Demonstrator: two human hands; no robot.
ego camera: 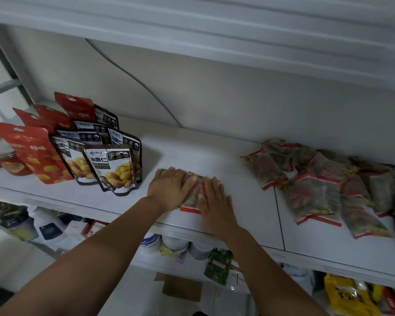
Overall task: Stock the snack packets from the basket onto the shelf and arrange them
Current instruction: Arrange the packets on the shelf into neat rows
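A flat snack packet, clear with a red-and-white bottom edge, lies on the white shelf near its front edge. My left hand lies flat on the packet's left part, fingers straight. My right hand presses flat on its right part. Several similar packets lie spread over the shelf to the right. On the left, upright chestnut pouches stand in rows beside red pouches. No basket is in view.
Glass jars sit at the shelf's far left. Another shelf board hangs close overhead. Below are white tubs, bottles, a green packet and a yellow bag.
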